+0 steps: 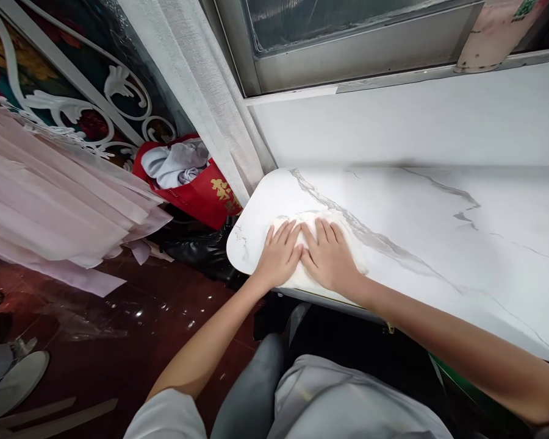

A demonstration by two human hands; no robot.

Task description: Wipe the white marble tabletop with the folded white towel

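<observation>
A white cloth (pixel 348 241) lies flattened on the left end of a white marble-patterned table (pixel 439 244). My left hand (pixel 279 253) presses flat on the cloth's left part, fingers stretched out and together. My right hand (pixel 329 253) lies flat beside it, touching it, fingers stretched out on the cloth. Both palms face down and neither hand grips anything.
A red bag (pixel 196 189) stuffed with grey clothes sits on the floor left of the table, by a white curtain (pixel 201 85). Pink pleated fabric (pixel 50 207) spreads at the left. A black bag (pixel 201 250) lies under the table corner. A window frame (pixel 357 55) is behind.
</observation>
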